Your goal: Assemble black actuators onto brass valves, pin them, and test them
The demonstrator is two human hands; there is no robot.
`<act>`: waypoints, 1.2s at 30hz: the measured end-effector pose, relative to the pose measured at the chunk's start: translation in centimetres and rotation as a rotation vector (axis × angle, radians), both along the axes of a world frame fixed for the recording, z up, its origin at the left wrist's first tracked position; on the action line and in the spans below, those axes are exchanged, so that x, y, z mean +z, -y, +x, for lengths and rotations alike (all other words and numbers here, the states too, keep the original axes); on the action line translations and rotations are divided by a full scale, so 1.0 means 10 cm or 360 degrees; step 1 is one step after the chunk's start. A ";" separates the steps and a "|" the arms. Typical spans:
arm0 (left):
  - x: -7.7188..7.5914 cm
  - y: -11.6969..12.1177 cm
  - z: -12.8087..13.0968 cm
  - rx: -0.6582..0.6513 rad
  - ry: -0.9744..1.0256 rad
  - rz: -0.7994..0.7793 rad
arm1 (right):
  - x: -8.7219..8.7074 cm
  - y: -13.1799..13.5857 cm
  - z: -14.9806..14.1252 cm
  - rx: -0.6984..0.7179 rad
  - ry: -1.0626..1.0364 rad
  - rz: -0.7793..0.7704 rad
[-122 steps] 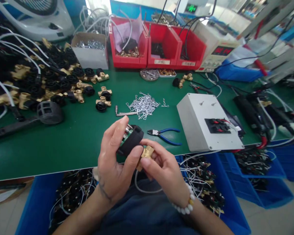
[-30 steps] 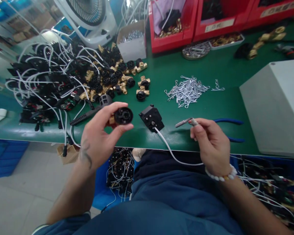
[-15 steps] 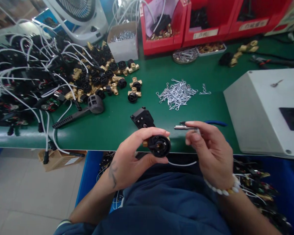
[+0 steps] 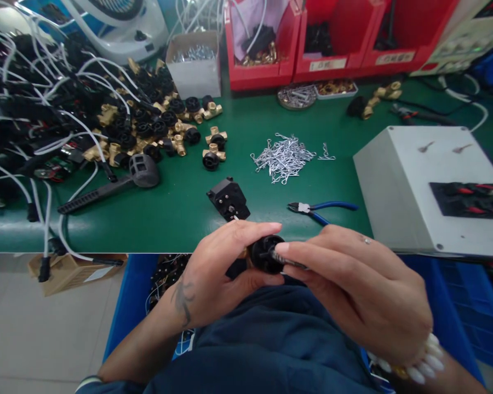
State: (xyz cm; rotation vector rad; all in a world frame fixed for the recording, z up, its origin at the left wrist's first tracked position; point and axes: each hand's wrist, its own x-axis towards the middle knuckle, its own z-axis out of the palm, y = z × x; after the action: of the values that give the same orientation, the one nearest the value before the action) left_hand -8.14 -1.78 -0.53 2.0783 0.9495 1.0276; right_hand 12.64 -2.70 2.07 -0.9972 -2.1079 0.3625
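Note:
My left hand point(image 4: 230, 262) is closed round a brass valve body with a round black plastic collar point(image 4: 266, 253), whose hollow face is turned toward my right hand. My right hand point(image 4: 353, 284) pinches a small L-shaped wrench point(image 4: 290, 261), its tip inside the collar's face. Fingers cover most of the wrench and nearly all of the brass. Just beyond my left hand, a black plastic housing point(image 4: 229, 200) with screws lies on the green bench. Blue-handled cutting pliers point(image 4: 322, 207) rest beyond my right hand.
A heap of spring clips point(image 4: 285, 157) lies mid-bench. To the left are a black mallet point(image 4: 143, 171) and piled brass valves point(image 4: 181, 137) with white-cabled units. A grey box point(image 4: 419, 180) stands at right. Red bins point(image 4: 263, 76) line the back; blue crates point(image 4: 125, 306) sit below the bench edge.
My hands have come together. The wrench, held apart from the valve half a second ago, is now in the collar. Earlier, the black housing was in my left hand; now it lies on the bench.

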 end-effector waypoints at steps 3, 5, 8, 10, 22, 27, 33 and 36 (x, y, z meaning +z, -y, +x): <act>-0.02 0.00 0.02 0.0004 0.0013 -0.0023 | -0.02 -0.02 -0.01 0.0030 0.0049 -0.0020; -0.04 0.01 0.04 0.0013 0.0008 -0.0037 | -0.03 -0.03 -0.01 0.0047 0.0079 -0.0032; -0.04 0.00 0.05 -0.0039 -0.0007 -0.0064 | -0.03 -0.05 -0.01 0.0091 0.0087 -0.0027; -0.03 -0.01 0.04 -0.0107 -0.0004 -0.0075 | -0.03 -0.06 -0.01 0.0126 0.0091 -0.0010; 0.00 -0.08 -0.06 -0.0237 -0.0008 -0.0214 | -0.06 -0.09 0.02 0.0108 0.0234 0.0121; 0.00 -0.15 -0.05 -0.0277 0.0051 -0.0278 | -0.05 -0.14 -0.02 0.0189 0.0097 0.0022; 0.06 -0.17 0.02 -0.0161 -0.0107 -0.0559 | -0.06 -0.11 -0.06 0.0119 -0.0076 -0.0174; 0.04 -0.17 0.02 -0.0254 0.0013 -0.0569 | -0.03 -0.11 -0.01 0.0235 -0.0108 -0.0215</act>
State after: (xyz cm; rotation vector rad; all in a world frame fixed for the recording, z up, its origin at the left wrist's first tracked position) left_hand -7.92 -0.13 -0.09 1.8167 0.8752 0.7239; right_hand 12.54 -1.58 1.73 -0.8943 -2.1231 0.6114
